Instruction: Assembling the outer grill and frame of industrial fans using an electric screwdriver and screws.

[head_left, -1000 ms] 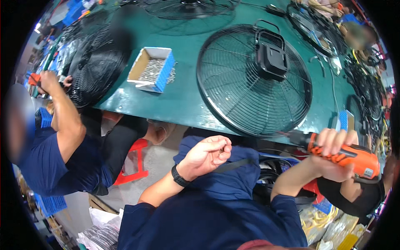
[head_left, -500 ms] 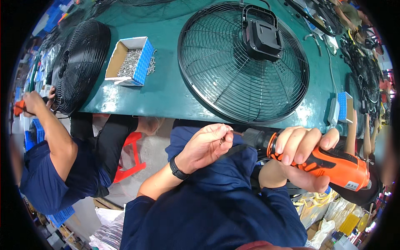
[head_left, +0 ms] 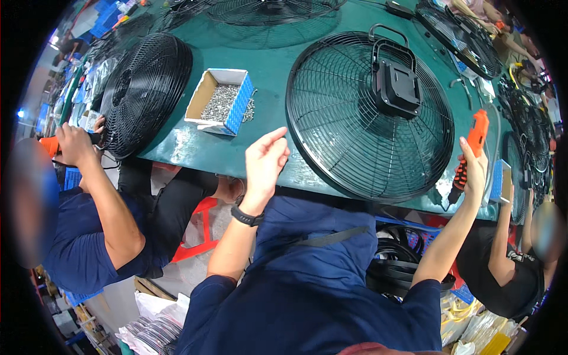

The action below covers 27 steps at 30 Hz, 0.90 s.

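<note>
My left hand (head_left: 264,164), with a black watch (head_left: 247,216) on its wrist, is raised over the table's front edge, between the screw box and the fan. Its fingers are curled together with the index finger reaching forward; whatever they hold, if anything, is hidden. My right hand (head_left: 475,170) grips an orange and black power screwdriver (head_left: 478,135), its dark front end pointing down near the table edge. Between my hands lies a large round black fan grille (head_left: 331,112), with a black motor housing (head_left: 399,89) and a carrying handle on top.
A blue and white cardboard box (head_left: 239,105) of screws stands left of the fan, with loose screws beside it. Another black fan grille (head_left: 142,94) leans near a person working at left. More fans lie on the green table (head_left: 266,65). A small blue box (head_left: 502,180) is at right.
My hands have parted from in front of my body. The left has moved forward over the table edge; the right has swung the power screwdriver right and forward, turning its front end downward.
</note>
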{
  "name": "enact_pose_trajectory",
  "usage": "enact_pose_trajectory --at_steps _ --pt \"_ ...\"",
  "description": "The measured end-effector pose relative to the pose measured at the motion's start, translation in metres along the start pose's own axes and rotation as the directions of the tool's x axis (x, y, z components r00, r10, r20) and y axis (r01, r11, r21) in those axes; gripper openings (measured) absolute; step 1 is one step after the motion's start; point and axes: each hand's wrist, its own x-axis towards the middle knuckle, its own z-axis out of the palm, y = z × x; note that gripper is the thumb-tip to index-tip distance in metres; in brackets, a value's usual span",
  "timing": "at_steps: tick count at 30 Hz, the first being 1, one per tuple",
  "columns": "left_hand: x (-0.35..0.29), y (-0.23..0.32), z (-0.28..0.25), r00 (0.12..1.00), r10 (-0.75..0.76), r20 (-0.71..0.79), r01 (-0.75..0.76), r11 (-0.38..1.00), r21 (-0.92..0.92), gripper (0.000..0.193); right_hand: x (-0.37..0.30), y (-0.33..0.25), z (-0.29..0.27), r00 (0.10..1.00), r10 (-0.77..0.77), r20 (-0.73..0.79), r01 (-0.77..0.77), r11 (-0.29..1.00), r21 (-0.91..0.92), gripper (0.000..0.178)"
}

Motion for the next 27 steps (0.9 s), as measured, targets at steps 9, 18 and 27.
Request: enact_pose_trajectory --at_steps 9,18,27 --pt "0.017 -0.005 0.016 0.996 0.087 0.014 -0.08 0.834 0.546 0.053 0.022 0.015 0.015 0.99 -0.047 0.134 0.071 0.982 -0.174 0.038" --pt "0.016 -0.004 0.021 0.995 0.09 0.045 -0.101 0.878 0.467 0.053 0.02 0.011 0.018 0.989 -0.045 0.14 0.069 0.983 -0.169 0.038" --pt "0.015 0.0 0.021 0.996 0.046 0.076 -0.077 0.881 0.466 0.054 0.021 0.011 0.016 0.983 0.003 0.182 0.025 0.988 -0.151 0.034"
